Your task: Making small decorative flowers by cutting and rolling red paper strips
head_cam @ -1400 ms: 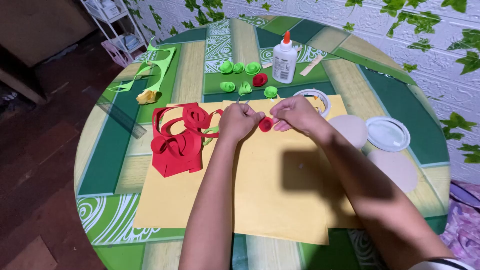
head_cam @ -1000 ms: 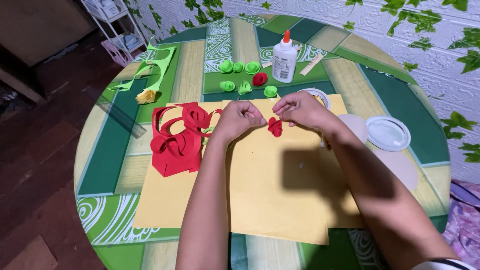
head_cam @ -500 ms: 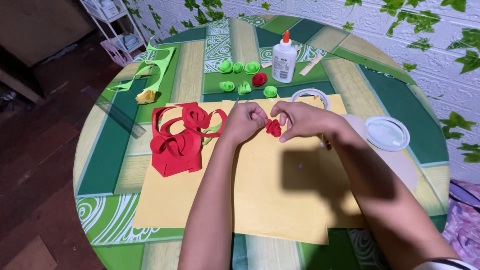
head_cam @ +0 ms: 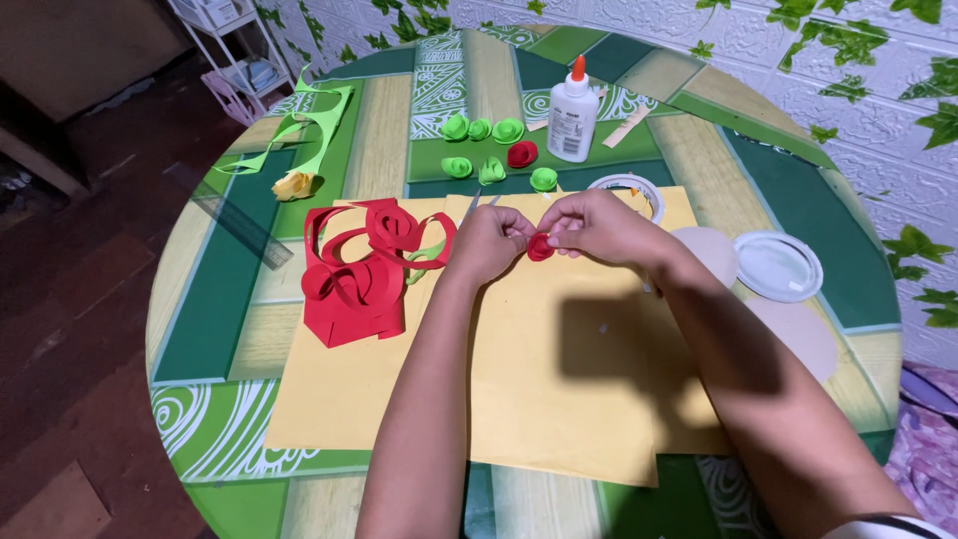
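While both hands, left hand (head_cam: 491, 240) and right hand (head_cam: 597, 226), pinch a half-rolled red paper rose (head_cam: 539, 247), finished rosettes (head_cam: 491, 150) lie far; red spiral strips (head_cam: 364, 262) left remain unrolled.

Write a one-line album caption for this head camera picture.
Both hands, left hand and right hand, pinch a small red paper roll over yellow paper.

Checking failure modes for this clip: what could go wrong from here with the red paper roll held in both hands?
1. The red paper roll is pinched only by fingertips of the left hand and right hand; a loosened grip could let it spring open.
2. It is held above the yellow sheet; if dropped, it might roll toward the red spirals.
3. The glue bottle stands upright just beyond the hands; a reach could tip it onto the green rolls.
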